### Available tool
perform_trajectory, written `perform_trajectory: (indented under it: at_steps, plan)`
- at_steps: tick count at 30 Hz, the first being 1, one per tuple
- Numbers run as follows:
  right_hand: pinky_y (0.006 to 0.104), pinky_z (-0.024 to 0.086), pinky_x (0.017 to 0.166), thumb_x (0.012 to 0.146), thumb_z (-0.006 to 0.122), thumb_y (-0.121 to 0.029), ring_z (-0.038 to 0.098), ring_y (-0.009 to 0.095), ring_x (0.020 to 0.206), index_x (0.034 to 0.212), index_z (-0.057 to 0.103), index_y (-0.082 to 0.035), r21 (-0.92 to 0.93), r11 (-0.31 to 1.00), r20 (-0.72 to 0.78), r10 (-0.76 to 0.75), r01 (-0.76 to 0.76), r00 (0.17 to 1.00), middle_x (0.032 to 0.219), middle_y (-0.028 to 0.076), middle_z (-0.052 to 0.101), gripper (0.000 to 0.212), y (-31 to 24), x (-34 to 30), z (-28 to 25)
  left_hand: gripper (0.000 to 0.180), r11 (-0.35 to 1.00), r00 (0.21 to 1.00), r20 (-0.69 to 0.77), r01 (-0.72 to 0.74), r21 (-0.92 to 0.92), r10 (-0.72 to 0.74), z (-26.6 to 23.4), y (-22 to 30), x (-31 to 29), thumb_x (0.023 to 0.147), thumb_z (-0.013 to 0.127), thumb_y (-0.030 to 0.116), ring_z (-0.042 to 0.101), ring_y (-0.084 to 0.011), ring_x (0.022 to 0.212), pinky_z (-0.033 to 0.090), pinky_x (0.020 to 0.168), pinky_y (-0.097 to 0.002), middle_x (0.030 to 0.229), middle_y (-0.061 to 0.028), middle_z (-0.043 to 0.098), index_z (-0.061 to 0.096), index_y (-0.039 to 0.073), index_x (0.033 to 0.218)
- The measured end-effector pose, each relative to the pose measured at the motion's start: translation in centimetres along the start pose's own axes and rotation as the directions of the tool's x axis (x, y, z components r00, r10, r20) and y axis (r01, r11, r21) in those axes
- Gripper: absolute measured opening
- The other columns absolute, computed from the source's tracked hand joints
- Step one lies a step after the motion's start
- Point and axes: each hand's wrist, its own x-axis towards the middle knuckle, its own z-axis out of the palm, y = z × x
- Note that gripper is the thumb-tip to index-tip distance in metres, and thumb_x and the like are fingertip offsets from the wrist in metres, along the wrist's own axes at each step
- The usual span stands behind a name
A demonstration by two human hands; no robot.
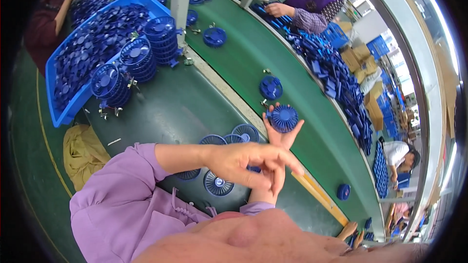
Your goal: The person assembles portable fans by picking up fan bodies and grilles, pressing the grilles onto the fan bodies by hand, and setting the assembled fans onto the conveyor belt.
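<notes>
My right hand [282, 137] is out over the green conveyor belt's near edge, palm up. It holds a round blue ribbed fan housing [284, 118] between thumb and fingers. Across my right forearm reaches my left hand [246, 163], its index finger stretched to the right and its thumb apart. A bit of blue shows in the gap of the left hand; I cannot tell whether it lies behind. Below and beside that hand, several round blue fan grilles lie on the dark green table, one grille [219, 183] near me and another grille [245, 133] further off.
A blue bin [63, 112] of small blue parts stands at the left, beside stacked fan housings [138, 58]. The green belt [239, 58] carries another fan housing [271, 87]. A metal post [181, 5] rises near the bin. Co-workers sit across the belt and at far left.
</notes>
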Motion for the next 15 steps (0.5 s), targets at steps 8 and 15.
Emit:
perform_trajectory:
  at_steps: [8, 15]
  plan:
    - [0.0595, 0.029, 0.103, 0.090, 0.037, -0.068, 0.048, 0.039, 0.117, 0.125, 0.051, -0.012, 0.005, 1.000, -0.087, 0.001, -0.001, 0.996, 0.129, 0.018, 0.052, 0.067, 0.5, -0.3, 1.4, 0.027, 0.995, 0.957, 0.276, -0.102, 0.021, 0.092, 2.7, 0.6, -0.7, 0.092, 0.062, 0.017, 0.061, -0.0293, 0.078, 0.048, 0.071, -0.0384, 0.090, -0.0142, 0.065, 0.062, -0.005, 0.107]
    - [0.0596, 0.029, 0.103, 0.090, 0.037, -0.068, 0.050, 0.038, 0.116, 0.126, 0.050, -0.013, 0.000, 1.000, -0.111, -0.002, 0.002, 0.994, 0.127, 0.018, 0.054, 0.067, 0.5, -0.1, 1.5, 0.023, 0.978, 0.929, 0.304, -0.205, -0.048, 0.209, 2.2, 0.7, 0.0, 0.093, 0.061, 0.016, 0.061, -0.0311, 0.078, 0.047, 0.070, -0.0400, 0.091, -0.0141, 0.066, 0.062, -0.006, 0.099]
